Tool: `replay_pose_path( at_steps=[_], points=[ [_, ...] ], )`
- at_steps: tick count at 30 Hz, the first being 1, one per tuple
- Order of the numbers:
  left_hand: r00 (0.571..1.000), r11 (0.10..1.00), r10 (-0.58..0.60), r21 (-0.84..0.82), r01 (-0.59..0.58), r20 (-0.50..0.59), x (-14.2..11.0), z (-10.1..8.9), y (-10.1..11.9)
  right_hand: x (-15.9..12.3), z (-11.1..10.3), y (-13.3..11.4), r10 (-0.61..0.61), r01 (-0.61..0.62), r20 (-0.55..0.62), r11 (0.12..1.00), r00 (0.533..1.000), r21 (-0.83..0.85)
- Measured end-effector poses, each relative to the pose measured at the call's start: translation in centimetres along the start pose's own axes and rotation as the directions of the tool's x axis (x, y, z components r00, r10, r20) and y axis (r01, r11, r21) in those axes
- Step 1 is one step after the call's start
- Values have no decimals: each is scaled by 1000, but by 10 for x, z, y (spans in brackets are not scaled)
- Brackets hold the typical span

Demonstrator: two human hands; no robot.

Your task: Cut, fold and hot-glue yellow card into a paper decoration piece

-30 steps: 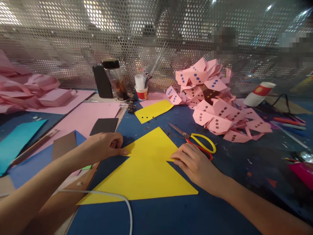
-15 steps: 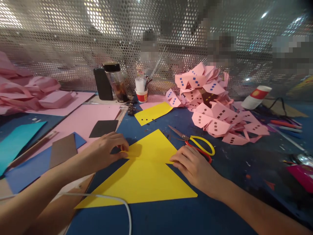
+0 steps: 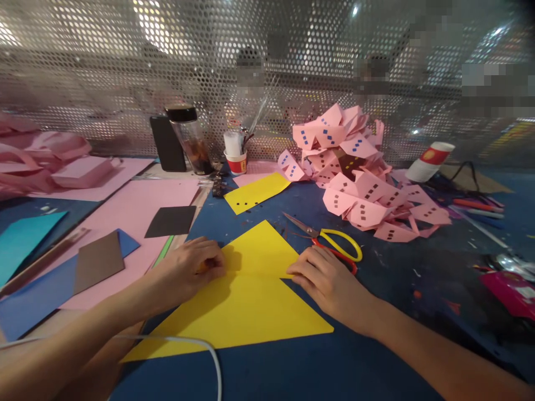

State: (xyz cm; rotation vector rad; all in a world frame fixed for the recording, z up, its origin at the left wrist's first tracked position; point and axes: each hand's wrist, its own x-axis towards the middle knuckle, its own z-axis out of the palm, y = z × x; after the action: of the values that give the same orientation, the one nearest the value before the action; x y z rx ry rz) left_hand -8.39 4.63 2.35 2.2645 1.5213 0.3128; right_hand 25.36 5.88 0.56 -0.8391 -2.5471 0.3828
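A yellow sheet of paper (image 3: 246, 306) lies on the blue table in front of me, a crease running across it and a pointed top facing away. My left hand (image 3: 203, 262) rests on its left side near the crease, fingers curled and pressed together at the paper. At the right end of the crease, my right hand (image 3: 321, 278) pinches the paper's edge between thumb and fingers. Just beyond the right hand lie scissors (image 3: 340, 245) with yellow and red handles, blades pointing away to the left.
Folded pink paper pieces (image 3: 359, 178) pile up at the back right. A dotted yellow strip (image 3: 257, 192), a paper cup (image 3: 236, 161), a dark-lidded bottle (image 3: 192, 142) and a phone (image 3: 167, 145) stand or lie behind. A white cable (image 3: 213, 356) crosses the near-left corner.
My left hand has slid inward along the crease and pressed lower on the paper. My right hand stays at its edge. The view has shifted slightly to the right.
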Motion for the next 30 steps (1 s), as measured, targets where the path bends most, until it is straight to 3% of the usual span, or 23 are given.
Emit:
replay_pose_path(
  at_steps=[8,14,30],
  points=[
    [998,998,-66,-20,66,19,1,-2,6,-1,2,1,-3,3,-12,1000,1000,-7],
    [994,995,-102,11,103,-37,3,2,7,-1,3,1,-10,10,-16,1000,1000,-4],
    [991,991,-133,12,133,-3,3,3,4,0,-2,-1,-23,22,-27,999,999,-44]
  ],
)
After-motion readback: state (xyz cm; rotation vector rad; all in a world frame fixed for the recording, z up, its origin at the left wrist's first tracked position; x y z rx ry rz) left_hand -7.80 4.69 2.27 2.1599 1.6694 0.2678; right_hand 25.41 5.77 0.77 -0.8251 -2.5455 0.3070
